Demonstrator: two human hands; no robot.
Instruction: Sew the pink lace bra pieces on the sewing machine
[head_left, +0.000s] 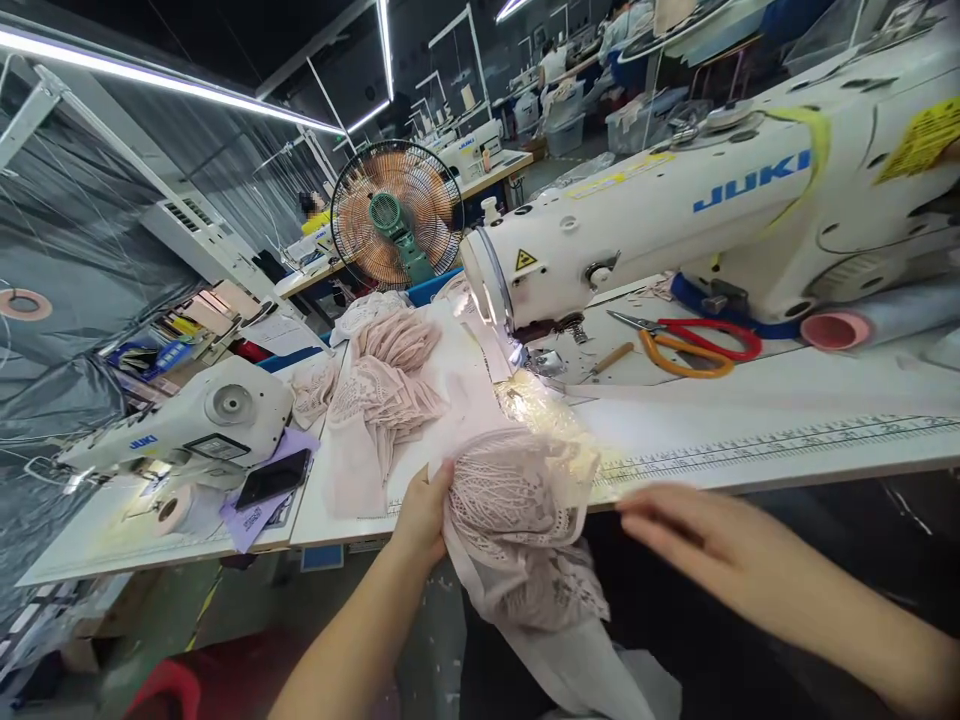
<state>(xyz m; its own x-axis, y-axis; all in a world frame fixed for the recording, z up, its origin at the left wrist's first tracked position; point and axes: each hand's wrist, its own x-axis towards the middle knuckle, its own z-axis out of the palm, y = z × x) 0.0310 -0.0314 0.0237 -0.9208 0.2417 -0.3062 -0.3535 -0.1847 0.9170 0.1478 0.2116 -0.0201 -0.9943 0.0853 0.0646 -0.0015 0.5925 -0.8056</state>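
A pale pink lace fabric piece (517, 490) hangs over the table's front edge and down toward my lap. My left hand (424, 510) pinches its left side, thumb on top. My right hand (682, 535) is off to the right of the lace, apart from it and blurred by motion; its fingers point left, and a gap shows between thumb and fingers. Just beyond the lace is the lit needle area of a white sewing machine (555, 260). A pile of similar lace pieces (390, 380) lies on the table left of the needle.
Red and orange-handled scissors (690, 345) lie beneath the machine arm, near a wooden-handled tool (613, 358). A measuring tape strip (750, 445) runs along the table edge. At left are a second machine (217, 410), a phone (274, 478) and a thread cone (187, 508). A fan (397, 215) stands behind.
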